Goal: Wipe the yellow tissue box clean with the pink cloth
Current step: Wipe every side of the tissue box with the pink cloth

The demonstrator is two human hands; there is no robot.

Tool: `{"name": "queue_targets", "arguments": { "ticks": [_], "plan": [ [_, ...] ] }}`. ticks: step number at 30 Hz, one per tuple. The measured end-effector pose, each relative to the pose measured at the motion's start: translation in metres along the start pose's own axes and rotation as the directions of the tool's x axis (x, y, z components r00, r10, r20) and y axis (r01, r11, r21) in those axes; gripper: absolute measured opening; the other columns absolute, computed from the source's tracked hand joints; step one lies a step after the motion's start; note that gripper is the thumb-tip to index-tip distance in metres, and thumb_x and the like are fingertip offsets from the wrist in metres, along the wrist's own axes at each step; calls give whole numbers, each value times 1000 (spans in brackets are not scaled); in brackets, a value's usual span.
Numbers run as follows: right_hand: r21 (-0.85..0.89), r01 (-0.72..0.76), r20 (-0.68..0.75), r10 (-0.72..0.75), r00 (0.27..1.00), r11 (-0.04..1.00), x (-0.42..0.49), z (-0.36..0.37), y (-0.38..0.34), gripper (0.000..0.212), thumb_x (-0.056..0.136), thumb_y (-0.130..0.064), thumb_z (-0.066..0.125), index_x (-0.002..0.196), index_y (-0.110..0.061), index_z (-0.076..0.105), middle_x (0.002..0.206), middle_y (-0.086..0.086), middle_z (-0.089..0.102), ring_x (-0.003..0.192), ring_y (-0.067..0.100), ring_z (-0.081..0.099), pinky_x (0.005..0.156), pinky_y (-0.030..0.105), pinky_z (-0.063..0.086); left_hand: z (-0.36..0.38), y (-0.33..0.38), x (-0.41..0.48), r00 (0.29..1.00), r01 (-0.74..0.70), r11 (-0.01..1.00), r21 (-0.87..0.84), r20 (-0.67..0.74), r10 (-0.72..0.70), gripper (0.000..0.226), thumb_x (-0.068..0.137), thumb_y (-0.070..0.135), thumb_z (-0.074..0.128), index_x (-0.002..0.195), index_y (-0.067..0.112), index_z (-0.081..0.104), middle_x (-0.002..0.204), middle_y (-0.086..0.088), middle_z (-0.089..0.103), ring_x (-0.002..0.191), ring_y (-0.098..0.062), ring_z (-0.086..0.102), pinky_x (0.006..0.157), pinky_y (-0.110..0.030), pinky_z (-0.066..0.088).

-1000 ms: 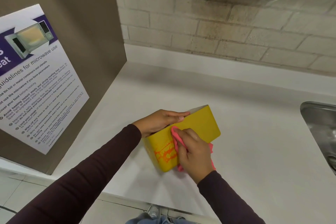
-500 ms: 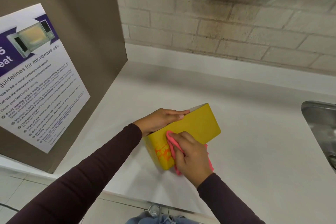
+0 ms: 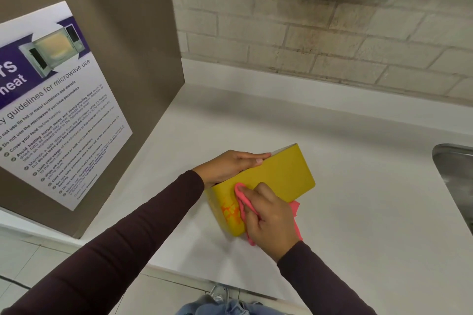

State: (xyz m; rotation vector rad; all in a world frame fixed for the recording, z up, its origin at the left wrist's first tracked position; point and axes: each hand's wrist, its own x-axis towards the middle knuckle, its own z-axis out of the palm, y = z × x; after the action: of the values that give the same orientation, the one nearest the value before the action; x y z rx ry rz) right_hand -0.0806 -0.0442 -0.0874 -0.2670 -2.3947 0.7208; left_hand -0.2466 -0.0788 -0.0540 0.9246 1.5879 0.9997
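Our right hand [image 3: 271,215] is curled round the cloth [image 3: 242,195] and presses it on the near side of the box [image 3: 281,176]. Our left hand [image 3: 230,165] lies flat on the box's top, fingers straight. The box stands on the table [image 3: 358,199], between a sign [image 3: 56,110] and a sink [image 3: 455,174].

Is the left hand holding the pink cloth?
No, the right hand grips the pink cloth against the yellow tissue box, while the left hand lies flat on its top.

Shared kitchenette: microwave-use poster [image 3: 51,105], counter [image 3: 358,212], steel sink [image 3: 455,174]
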Motion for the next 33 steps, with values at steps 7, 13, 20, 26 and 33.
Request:
{"name": "queue_targets", "arguments": {
  "ticks": [7, 13, 20, 26, 33],
  "plan": [
    [-5, -127, -142, 125, 982, 992, 5, -7, 15, 34, 83, -13, 46, 107, -12, 70, 73, 0, 53, 63, 5, 46, 49, 19, 37, 2, -2, 1, 1000, -19, 1000, -6, -25, 19, 34, 93, 29, 53, 126, 24, 58, 134, 11, 55, 105, 17, 51, 88, 1, 38],
    [1, -41, -33, 41, 999, 999, 7, 1, -3, 36, 83, -11, 45, 111, -7, 68, 77, 4, 59, 59, 14, 51, 50, 23, 42, 1, -1, 1, 1000, -23, 1000, 14, -16, 24, 34, 93, 30, 52, 126, 28, 57, 128, 21, 55, 99, 28, 48, 81, 8, 33],
    [-21, -55, -37, 55, 998, 998, 5, -15, 11, 35, 82, -12, 47, 108, -10, 70, 78, 3, 64, 69, 6, 51, 60, 9, 34, 3, -3, 2, 999, -31, 1000, 5, -26, 31, 34, 93, 29, 53, 126, 24, 58, 134, 12, 55, 106, 18, 49, 86, 4, 36],
    [15, -58, 13, 58, 998, 998, 9, 1, -7, 37, 83, -13, 45, 113, -11, 67, 80, 1, 60, 63, 10, 51, 54, 18, 41, 3, -3, 2, 999, -35, 999, -5, -17, 35, 35, 94, 25, 52, 128, 20, 56, 134, 11, 54, 97, 27, 48, 79, 6, 35],
    [-13, -65, -14, 65, 998, 998, 2, -15, 10, 35, 83, -14, 47, 110, -13, 69, 79, 1, 61, 69, 5, 50, 58, 9, 34, 1, 1, 1, 998, 10, 998, -54, 70, -7, 36, 95, 24, 50, 131, 21, 53, 137, 7, 53, 115, 1, 53, 95, -9, 42]
  ]
}}
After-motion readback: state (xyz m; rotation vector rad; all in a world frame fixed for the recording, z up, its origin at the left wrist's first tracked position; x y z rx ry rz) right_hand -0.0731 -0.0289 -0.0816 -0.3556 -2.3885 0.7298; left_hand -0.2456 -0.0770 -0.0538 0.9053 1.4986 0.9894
